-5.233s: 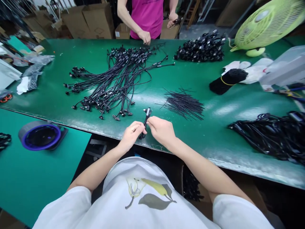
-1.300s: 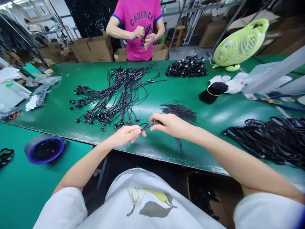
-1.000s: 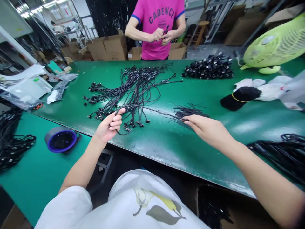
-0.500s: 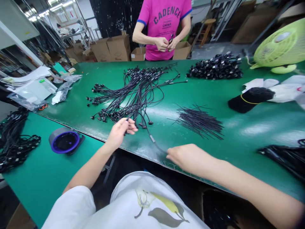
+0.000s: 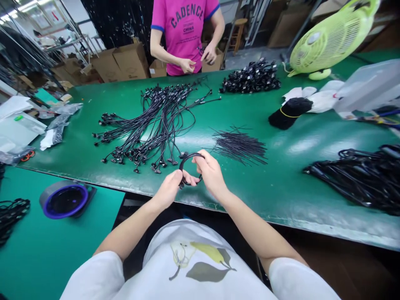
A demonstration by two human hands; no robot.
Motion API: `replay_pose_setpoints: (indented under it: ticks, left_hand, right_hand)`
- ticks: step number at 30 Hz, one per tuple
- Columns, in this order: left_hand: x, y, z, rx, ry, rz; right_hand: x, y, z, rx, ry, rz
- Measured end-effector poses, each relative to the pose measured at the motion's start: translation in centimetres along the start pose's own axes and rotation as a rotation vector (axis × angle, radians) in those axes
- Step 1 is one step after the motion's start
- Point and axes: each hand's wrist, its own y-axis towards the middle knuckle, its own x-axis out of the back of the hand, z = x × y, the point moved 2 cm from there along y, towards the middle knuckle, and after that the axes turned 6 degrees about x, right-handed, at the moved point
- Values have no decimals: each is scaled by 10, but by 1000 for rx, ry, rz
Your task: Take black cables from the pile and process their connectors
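A black cable [image 5: 186, 157] is bent into a loop between my two hands, near the front edge of the green table [image 5: 237, 187]. My left hand [image 5: 170, 187] is closed on the loop's left side. The upper right of the loop is pinched by my right hand [image 5: 211, 171]. Just beyond my hands lies a spread bundle of black cables [image 5: 159, 121] with small connectors at their ends. To the right of it rests a pile of thin black ties [image 5: 240, 146].
At the back is a heap of black connector pieces [image 5: 251, 77], left of a green fan [image 5: 325, 41]. A black bundle with a yellow band [image 5: 289, 113] and bagged black cables [image 5: 359, 179] lie right. A purple-rimmed round holder [image 5: 65, 201] stands left. A person in pink [image 5: 187, 37] stands opposite.
My right hand has come in from the right to my left hand, and the stretched cable is now looped. The view has turned right. The hands of the person opposite have moved apart.
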Motion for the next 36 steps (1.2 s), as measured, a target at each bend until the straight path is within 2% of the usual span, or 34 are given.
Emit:
replay_pose_setpoints:
  ticks: [1,4,7,10,13,17,19,21,24,28,30,31,33,35,36]
  left_hand:
    - [-3,-1,5,32,-38,-38]
    - [-6,-4,17,89,-131,-165]
    - [-4,-8,19,98,-20,-141]
    - [-3,-13,19,36,283,-76]
    - [-3,-18,21,7,508,-42]
    - [-1,-19,33,25,566,-25]
    - [1,-20,39,70,566,-8]
    - [2,-21,43,128,569,14]
    - [1,-25,43,200,467,58]
    - [-1,-28,43,400,58,261]
    - [0,-30,43,479,-1,328]
    - [1,-30,43,480,30,319]
    - [5,-29,43,420,172,218]
    - [7,-28,44,373,300,148]
    - [6,-28,44,381,315,170]
  right_hand:
    - [-2,-3,0,-48,97,-3]
    - [-9,-11,7,-195,378,95]
    - [-17,-20,10,-229,485,91]
    - [-26,-31,6,-181,399,18]
    - [-35,-44,3,-47,243,57]
    - [-38,-55,-2,93,173,12]
    - [-37,-53,-5,99,109,8]
    - [-35,-48,-8,19,132,17]
    - [-32,-38,-10,-138,329,62]
    - [-26,-31,-9,-137,346,164]
    - [-21,-30,-8,-161,330,248]
    - [-19,-30,-8,-198,335,293]
    - [-14,-29,-7,-293,379,342]
    - [-13,-30,-6,-372,474,280]
    - [-14,-30,-6,-397,529,221]
